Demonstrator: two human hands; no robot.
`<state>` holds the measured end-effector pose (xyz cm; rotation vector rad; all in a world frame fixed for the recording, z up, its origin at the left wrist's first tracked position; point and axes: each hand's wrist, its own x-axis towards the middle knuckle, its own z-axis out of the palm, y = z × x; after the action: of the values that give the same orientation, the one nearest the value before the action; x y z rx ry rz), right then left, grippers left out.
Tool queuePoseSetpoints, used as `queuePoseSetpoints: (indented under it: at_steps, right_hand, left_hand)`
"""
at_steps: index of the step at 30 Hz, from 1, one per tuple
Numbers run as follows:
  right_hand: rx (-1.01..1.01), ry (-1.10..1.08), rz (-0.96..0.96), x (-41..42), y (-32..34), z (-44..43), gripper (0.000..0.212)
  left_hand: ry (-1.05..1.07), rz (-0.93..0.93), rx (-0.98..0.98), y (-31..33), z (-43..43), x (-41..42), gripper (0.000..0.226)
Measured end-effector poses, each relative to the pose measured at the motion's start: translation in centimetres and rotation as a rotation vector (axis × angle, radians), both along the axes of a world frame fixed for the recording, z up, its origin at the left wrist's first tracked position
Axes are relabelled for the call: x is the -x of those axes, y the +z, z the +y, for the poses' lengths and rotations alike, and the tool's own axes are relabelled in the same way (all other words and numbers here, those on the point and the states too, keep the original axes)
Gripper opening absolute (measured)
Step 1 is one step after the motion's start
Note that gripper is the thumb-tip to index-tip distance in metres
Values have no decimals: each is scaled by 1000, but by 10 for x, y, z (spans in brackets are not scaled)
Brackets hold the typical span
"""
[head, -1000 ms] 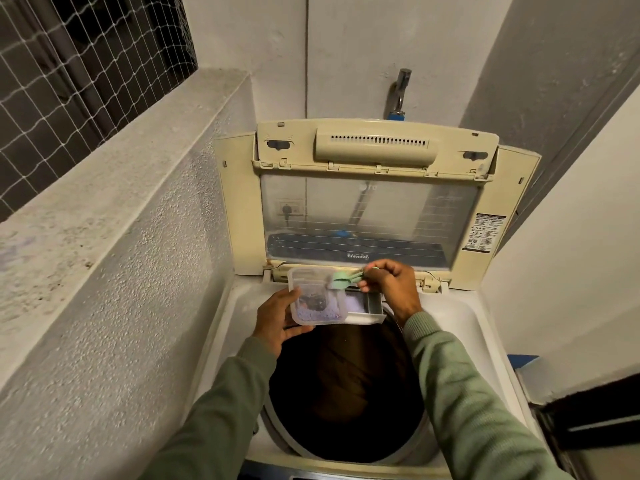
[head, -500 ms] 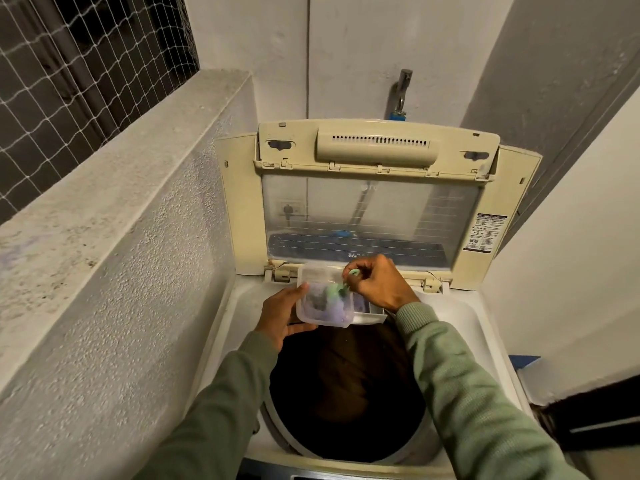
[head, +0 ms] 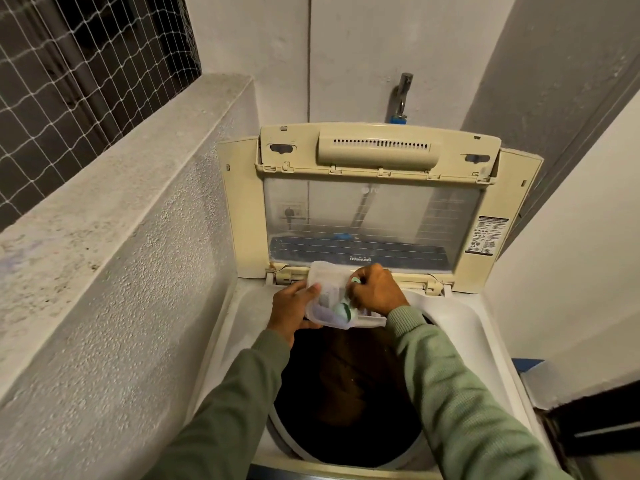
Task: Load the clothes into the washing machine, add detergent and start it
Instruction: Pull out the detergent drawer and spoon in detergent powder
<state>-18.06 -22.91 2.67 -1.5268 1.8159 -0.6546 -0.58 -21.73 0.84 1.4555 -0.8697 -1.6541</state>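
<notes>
Detergent box (head: 327, 299): a clear plastic container held above the rear edge of the washing machine (head: 485, 341) opening, in front of the raised lid (head: 374, 209). The left hand (head: 291, 306) grips the box by its left wall. The right hand (head: 375, 289), fingers curled, pinches the handle of a green scoop (head: 343, 309). The bowl of the scoop sits inside the box, and its long axis runs from there up and to the right, into the hand. A pale bluish mass, probably powder, lies in the low end of the box. The detergent drawer (head: 372, 320) stands pulled out just below and right of the box; whether the two touch cannot be told. The right hand is the nearer to the drawer, so the loaded scoop would probably travel a short way down and right. The drum (head: 346, 427) holds dark clothes (head: 346, 375), dimly lit.
</notes>
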Motion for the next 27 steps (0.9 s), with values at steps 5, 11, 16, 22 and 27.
queuePoseSetpoints:
  at_steps: [5, 11, 16, 22, 27]
  right_hand:
    - [-98, -199, -401, 1, 4, 4, 17]
    - [-271, -385, -718, -6, 3, 6, 12]
    - [-326, -456, -869, 8, -3, 8, 11]
    - [-269, -468, -1011, 28, -5, 14, 11]
    - [-204, -573, -1069, 45, -21, 15, 12]
  left_hand:
    - [-25, 101, -36, -2, 2, 3, 32]
    - [-16, 174, -40, -3, 5, 8, 36]
    - [-16, 196, -90, -7, 6, 3, 39]
    - [62, 197, -191, -20, 7, -5, 46]
    - [93, 177, -203, -25, 8, -18, 38]
